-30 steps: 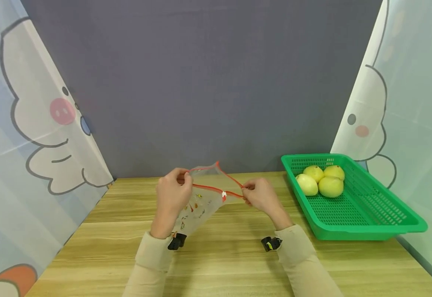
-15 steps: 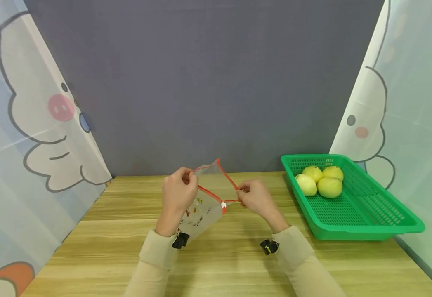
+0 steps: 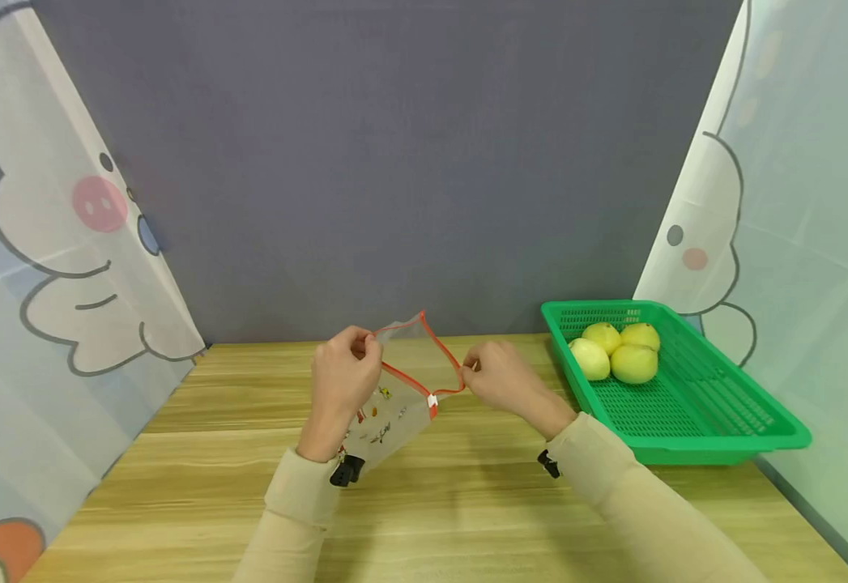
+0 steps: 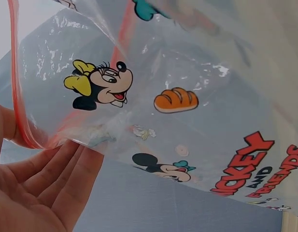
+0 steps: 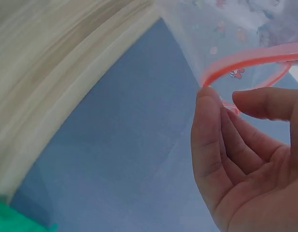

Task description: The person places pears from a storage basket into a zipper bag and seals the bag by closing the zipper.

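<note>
A clear zip bag point(image 3: 405, 417) with red zipper edging and printed cartoon figures hangs over the table, its mouth spread wide. My left hand point(image 3: 347, 364) pinches the mouth's left side between thumb and fingers; in the left wrist view the red edging runs between them. On the other side, my right hand point(image 3: 500, 376) is at the edging. The right wrist view shows an index fingertip point(image 5: 207, 94) right at the red strip, with the thumb point(image 5: 264, 104) held apart from it. A white slider point(image 3: 432, 400) sits at the near corner of the mouth.
At the right stands a green basket point(image 3: 718, 444) with perforated sides, holding several yellow-green fruits point(image 3: 634, 364) in its left part. The wooden table point(image 3: 212, 453) meets a dark backdrop point(image 3: 394, 162) behind, with printed cloth curtains point(image 3: 817, 324) on both sides.
The bag's mouth has widened. The right hand's thumb and fingers have shifted along the edging, and its wrist and forearm have swung to the right. The left hand keeps its pinch.
</note>
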`<state>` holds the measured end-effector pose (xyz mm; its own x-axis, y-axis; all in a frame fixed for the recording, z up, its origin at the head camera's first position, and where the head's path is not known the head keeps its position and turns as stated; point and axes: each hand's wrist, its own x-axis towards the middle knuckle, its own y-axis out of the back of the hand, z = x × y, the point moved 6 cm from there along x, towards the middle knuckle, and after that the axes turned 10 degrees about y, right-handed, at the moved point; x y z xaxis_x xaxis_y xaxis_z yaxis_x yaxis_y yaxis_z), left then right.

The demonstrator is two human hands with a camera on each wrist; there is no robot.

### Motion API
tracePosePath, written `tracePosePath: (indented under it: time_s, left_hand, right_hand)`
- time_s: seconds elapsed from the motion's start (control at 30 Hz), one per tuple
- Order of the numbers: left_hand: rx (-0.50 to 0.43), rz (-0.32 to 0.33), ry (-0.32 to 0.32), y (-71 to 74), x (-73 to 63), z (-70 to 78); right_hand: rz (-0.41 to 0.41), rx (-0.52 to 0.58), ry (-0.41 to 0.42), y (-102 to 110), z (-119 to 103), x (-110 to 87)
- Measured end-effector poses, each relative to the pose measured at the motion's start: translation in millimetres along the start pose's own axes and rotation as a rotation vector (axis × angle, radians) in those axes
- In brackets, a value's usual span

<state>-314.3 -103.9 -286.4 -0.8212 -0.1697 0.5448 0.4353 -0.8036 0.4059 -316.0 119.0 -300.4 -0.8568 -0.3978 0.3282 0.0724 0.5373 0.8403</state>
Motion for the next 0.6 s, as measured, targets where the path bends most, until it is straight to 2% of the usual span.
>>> tracePosePath:
  time_s: [0.2,0.3,0.43,0.6]
  left_hand:
    - [0.0,-0.031,0.013,-0.7,-0.3,0.4]
    - [0.002,-0.052,0.021,-2.0,-1.2,-0.1]
    - [0.002,-0.069,0.02,-4.2,-2.2,0.4]
    - [-0.005,-0.082,0.017,-5.8,-2.4,1.5]
  right_hand:
    - [-0.093,-0.099,0.02,6,-8,1.3]
    - [-0.125,-0.201,0.04,9,-9,1.4]
    - [-0.165,-0.323,0.052,12,-5,-0.4]
    - [-0.225,-0.422,0.043,16,4,-4.3]
